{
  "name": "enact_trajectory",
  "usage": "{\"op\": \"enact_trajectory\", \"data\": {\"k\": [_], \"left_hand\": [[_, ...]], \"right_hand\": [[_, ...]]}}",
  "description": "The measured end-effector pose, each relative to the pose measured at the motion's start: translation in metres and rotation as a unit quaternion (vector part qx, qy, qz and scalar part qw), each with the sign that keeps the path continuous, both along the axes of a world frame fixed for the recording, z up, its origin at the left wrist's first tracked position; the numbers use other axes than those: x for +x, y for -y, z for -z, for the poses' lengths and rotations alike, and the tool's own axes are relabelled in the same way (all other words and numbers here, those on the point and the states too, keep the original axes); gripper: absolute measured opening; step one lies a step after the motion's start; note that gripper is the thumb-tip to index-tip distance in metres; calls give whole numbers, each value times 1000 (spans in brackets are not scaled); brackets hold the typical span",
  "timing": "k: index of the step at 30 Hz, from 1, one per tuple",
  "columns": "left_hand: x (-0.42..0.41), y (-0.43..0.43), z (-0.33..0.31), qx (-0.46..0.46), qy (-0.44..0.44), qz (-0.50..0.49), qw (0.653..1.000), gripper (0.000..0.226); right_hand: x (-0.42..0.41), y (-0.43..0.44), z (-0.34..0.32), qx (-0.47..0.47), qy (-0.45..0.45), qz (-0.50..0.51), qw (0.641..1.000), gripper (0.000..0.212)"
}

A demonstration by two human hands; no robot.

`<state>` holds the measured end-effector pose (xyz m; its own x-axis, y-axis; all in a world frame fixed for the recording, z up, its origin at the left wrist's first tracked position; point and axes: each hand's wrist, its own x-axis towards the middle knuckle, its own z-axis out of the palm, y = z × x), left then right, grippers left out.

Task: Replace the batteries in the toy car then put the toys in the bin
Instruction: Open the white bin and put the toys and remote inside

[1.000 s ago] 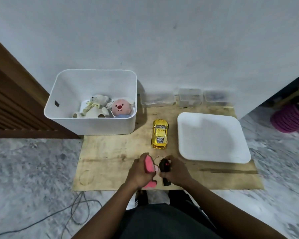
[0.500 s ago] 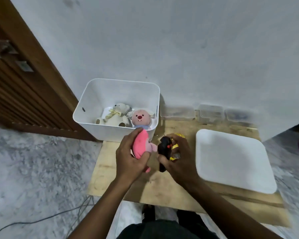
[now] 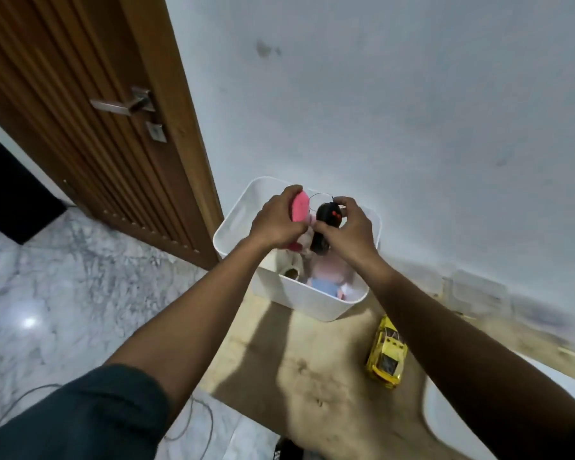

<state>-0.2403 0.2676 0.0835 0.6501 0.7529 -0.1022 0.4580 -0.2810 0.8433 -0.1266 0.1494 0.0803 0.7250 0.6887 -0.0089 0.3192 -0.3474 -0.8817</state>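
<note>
1. Gripped a pink plush toy (image 3: pixel 300 207) in the left hand (image 3: pixel 278 220), fingers (image 3: pixel 292 190) curled round its side, above the open white bin (image 3: pixel 312 303).
2. Clutched a black remote control (image 3: pixel 326 224) in the right hand (image 3: pixel 349 227), thumb and fingers (image 3: pixel 346 202) wrapped about its body, red buttons facing up, a thin wire aerial looped above it.
3. Pictured both hands side by side over the bin's far half, with plush and remote close together; could not tell whether touching. Neither yet set down inside.
4. Glimpsed inside the bin, below the wrists: a pink-and-blue plush (image 3: pixel 329 277) and a white plush (image 3: pixel 289 263), both blurred.
5. Found the bin against the pale wall (image 3: pixel 412 127), at the far left corner of a wooden board (image 3: pixel 312 376) laid on the marble floor (image 3: pixel 47 293).
6. Spotted the yellow toy car (image 3: pixel 386 353) on the board, right of the bin and apart from it, just beside the right forearm in view, touched by neither hand.
7. Caught a white lid (image 3: pixel 445 413) at the lower right, largely hidden behind the right arm.
8. Framed at left by a ribbed wooden door (image 3: pixel 80 111) with a metal handle (image 3: pixel 127 102); at the bottom edge, a dark sleeve (image 3: pixel 80 419) and a thin cable (image 3: pixel 200 423) on the floor.
9. Made out clear containers (image 3: pixel 475 290) along the foot of the wall, too blurred to tell contents.
</note>
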Motion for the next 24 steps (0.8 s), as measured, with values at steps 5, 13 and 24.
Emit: {"op": "enact_trajectory", "data": {"k": [5,13,24], "left_hand": [[17,-23,31,-31,-142,42,989,83],[31,-40,62,-2,-293,101,951,92],[36,-51,52,53,-330,120,935,58]], "right_hand": [[20,-33,42,-123,-28,-13,992,68],[22,-40,74,-240,-95,-15,966,52],[38,-36,73,-259,-61,-19,964,61]]}}
